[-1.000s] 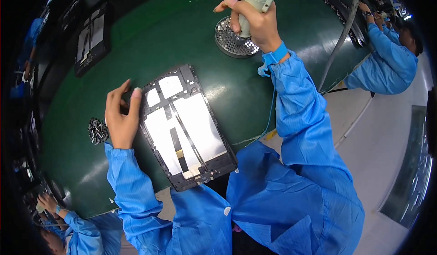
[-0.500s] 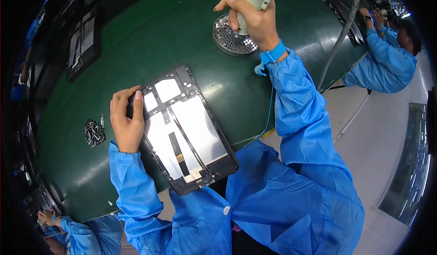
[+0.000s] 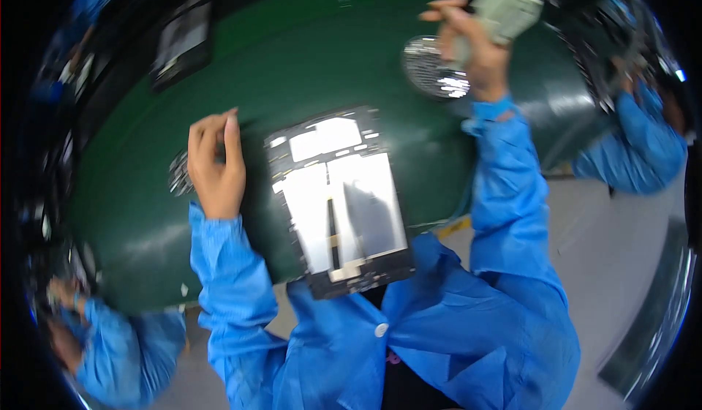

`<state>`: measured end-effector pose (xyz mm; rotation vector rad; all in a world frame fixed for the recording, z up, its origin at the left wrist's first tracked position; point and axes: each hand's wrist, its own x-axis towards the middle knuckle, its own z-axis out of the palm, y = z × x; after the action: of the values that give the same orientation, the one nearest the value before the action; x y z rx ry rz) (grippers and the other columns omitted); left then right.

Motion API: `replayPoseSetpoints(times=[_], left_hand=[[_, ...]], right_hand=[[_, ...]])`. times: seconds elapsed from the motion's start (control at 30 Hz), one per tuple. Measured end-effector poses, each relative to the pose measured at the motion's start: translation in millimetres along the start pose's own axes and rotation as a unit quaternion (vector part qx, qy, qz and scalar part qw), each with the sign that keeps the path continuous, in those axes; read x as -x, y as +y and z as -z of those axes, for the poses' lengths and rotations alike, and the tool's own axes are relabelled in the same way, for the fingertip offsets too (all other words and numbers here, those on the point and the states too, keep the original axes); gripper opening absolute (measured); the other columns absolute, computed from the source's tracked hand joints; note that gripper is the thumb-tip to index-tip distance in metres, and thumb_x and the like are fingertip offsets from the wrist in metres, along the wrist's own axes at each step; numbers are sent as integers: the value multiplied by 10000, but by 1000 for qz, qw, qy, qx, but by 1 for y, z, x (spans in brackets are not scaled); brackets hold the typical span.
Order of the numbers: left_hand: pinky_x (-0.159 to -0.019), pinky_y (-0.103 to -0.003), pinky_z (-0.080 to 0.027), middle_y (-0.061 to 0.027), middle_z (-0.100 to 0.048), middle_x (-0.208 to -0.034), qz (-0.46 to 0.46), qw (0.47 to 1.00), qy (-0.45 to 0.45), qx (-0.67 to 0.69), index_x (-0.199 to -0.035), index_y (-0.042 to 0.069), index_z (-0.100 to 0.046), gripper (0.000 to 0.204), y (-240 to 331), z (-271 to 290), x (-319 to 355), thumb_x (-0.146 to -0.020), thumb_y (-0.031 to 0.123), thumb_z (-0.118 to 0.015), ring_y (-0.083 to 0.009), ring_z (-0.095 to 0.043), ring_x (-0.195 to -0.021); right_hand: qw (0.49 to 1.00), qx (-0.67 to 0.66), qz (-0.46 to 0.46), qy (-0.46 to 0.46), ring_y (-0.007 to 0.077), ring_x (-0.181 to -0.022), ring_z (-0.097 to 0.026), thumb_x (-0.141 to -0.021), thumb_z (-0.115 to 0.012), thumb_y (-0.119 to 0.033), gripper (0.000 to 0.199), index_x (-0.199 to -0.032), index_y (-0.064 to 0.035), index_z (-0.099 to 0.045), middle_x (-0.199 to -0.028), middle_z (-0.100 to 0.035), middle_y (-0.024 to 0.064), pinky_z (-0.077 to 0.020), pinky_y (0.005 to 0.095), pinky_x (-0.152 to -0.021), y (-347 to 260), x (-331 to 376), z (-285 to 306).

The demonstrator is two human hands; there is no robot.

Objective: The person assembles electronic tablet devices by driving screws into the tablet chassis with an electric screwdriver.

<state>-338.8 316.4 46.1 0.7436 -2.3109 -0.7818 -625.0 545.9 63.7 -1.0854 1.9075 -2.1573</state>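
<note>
Work surface: a broad dark green mat (image 3: 307, 73) fills the upper and middle picture, curving away toward 10 and 2 o'clock; the whole view is motion-blurred.
Person's clothing: blue coat sleeves (image 3: 504, 190) rise from 6 o'clock, with a white button at the chest.
Opened tablet: an opened tablet (image 3: 338, 198), a flat dark frame with pale shiny plates inside, lies at the centre of the mat, its long side running from 12 to 6 o'clock and its near end overhanging the mat edge toward the person.
Second device: another dark flat device (image 3: 181, 40) lies on the mat at 10 o'clock, well apart from the hands.
Co-workers: a person in blue sits at 3 o'clock (image 3: 643, 147); another blue sleeve and hand show at 8 o'clock (image 3: 110, 344).
Electric screwdriver: a pale grey-green electric screwdriver (image 3: 504, 11) at 1 o'clock, raised above the mat.
Screw dish: a round silvery screw dish (image 3: 428, 66) at 1 o'clock, just under and left of the tool.
Right hand: the right hand (image 3: 472, 51) is wrapped around the screwdriver's body, gripping it.
Left hand: the left hand (image 3: 216, 165) at 9 o'clock, just beside the tablet's left edge, fingers curled inward with fingertips together; whether it pinches anything cannot be told.
Small parts: a little dark cluster of parts (image 3: 178, 174) sits on the mat at 9 o'clock, touching or just behind the left hand.
</note>
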Motion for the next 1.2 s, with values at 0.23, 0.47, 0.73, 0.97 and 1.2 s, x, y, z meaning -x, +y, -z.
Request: replayPoseSetpoints(times=[0.23, 0.47, 0.73, 0.97, 1.2], left_hand=[[-645, -229, -460, -9, -704, -888, 144, 986, 78, -17, -1019, 57, -751, 176, -115, 102, 2, -890, 176, -746, -73, -563, -720], [-654, -251, -486, -41, -688, -858, 138, 989, 50, 3, -1019, 25, -739, 199, -128, 101, 14, -878, 165, -757, -90, -582, -711], [-692, -291, -512, -89, -679, -846, 148, 985, -29, -81, -957, 9, -704, 209, -140, 101, 13, -841, 164, -784, -165, -630, -736], [-756, -230, -508, -45, -699, -882, 101, 984, 87, 122, -969, -29, -659, 138, -126, 112, 24, -937, 100, -697, -104, -653, -819], [-765, -229, -496, -38, -679, -950, -13, 995, 95, 37, -1146, 27, -696, 201, -90, 112, 12, -964, 101, -654, -102, -631, -840]], right_hand=[[994, -94, -54, -4, 183, -661, -610, -943, -546, -104, 286, -1036, 151, -633, -588, -560, 116, -479, 299, -627, -25, 2, -4], [997, -68, -21, -40, 213, -739, -647, -933, -552, -101, 271, -1011, 140, -647, -567, -545, 97, -465, 294, -625, -32, 6, -29], [996, -65, 11, -57, 206, -766, -650, -926, -558, -113, 264, -1003, 120, -656, -547, -536, 77, -484, 294, -685, -36, 12, -33], [995, -78, -3, -57, 173, -690, -634, -919, -544, -95, 248, -1035, 96, -654, -620, -588, 126, -423, 274, -499, -44, 19, -36], [992, -89, 30, -81, 191, -705, -643, -930, -549, -85, 239, -1036, 106, -646, -588, -564, 114, -440, 274, -526, -40, 20, -34]])
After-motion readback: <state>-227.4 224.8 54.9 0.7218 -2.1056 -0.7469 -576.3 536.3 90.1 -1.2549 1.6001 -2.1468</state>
